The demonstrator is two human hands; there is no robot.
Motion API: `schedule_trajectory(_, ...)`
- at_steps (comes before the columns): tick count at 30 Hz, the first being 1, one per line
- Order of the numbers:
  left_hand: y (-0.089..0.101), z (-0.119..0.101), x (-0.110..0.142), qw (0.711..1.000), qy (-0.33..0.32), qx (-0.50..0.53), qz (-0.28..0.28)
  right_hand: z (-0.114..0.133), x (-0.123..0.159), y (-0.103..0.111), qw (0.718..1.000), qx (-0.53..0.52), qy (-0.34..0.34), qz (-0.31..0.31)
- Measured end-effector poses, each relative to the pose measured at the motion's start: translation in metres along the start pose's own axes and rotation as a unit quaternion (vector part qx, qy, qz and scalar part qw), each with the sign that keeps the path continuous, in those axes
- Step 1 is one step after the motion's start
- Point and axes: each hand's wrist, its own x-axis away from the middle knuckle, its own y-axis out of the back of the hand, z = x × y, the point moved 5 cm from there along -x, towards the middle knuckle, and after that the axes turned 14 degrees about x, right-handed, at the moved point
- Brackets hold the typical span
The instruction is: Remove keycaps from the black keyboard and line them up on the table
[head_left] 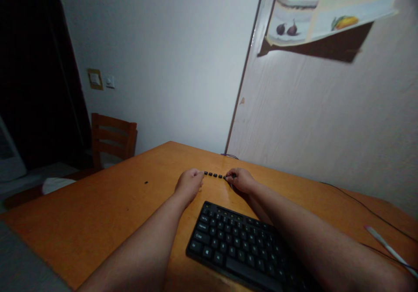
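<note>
The bench (107,213) gives me a flat surface, with the keyboard (235,244) slanted close to me, seemingly so I can reach past it. My left hand (190,184) and right hand (242,180) bracket the row of small black pieces (215,175) beyond the keyboard, probably to steady its two ends. A loose black piece (146,182) lies apart on the left. My right forearm (294,211) hides the keyboard's right part, and its near side runs out of view. The left hand is curled at one end, the right bent in at the other; whether either grips a piece I cannot tell, nor any markings.
</note>
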Motion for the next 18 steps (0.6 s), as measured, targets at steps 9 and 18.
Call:
schedule_trajectory(9,-0.001,0.0,0.0,1.0,-0.001,0.017,0.003,0.002,0.008,0.005,0.997,-0.071,-0.028,0.005)
schedule_trajectory(18,-0.002,0.004,-0.003,1.0,-0.01,0.012,0.009,0.012,0.052,0.073,0.986,-0.124,-0.085,-0.074)
